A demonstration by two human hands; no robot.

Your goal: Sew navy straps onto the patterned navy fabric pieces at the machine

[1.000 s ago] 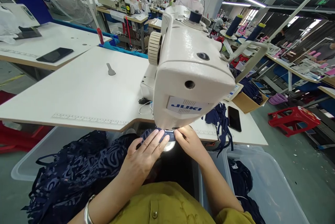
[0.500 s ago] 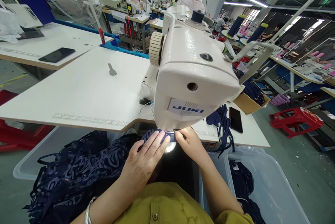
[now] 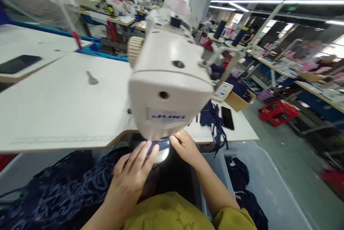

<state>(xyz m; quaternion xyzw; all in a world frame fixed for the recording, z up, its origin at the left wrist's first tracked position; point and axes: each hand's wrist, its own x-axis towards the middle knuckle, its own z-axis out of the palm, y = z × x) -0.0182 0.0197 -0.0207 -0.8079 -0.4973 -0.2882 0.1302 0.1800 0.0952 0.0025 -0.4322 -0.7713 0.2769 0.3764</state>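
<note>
A narrow piece of navy fabric (image 3: 163, 145) lies under the head of a white JUKI sewing machine (image 3: 172, 85). My left hand (image 3: 133, 171) holds its left part, long fingers laid over the cloth and the thumb drawn in beside them. At the other end, my right hand (image 3: 185, 148) pinches the fabric close to the needle area; the fingertips are partly hidden by the machine head. A bright round metal part (image 3: 161, 156) shows just below the strip. The needle itself is hidden.
Dark patterned garments (image 3: 72, 183) fill a bin on the left. A translucent bin (image 3: 271, 180) with navy pieces stands right. On the white table (image 3: 59, 108) are a small grey tool (image 3: 91, 78), navy straps (image 3: 212, 117) and a phone (image 3: 227, 118). A person (image 3: 178, 2) is beyond.
The view has swung, shifting the machine and table leftward in the picture. Both hands stay on the fabric at the machine; my left fingers sit a little farther from the right hand.
</note>
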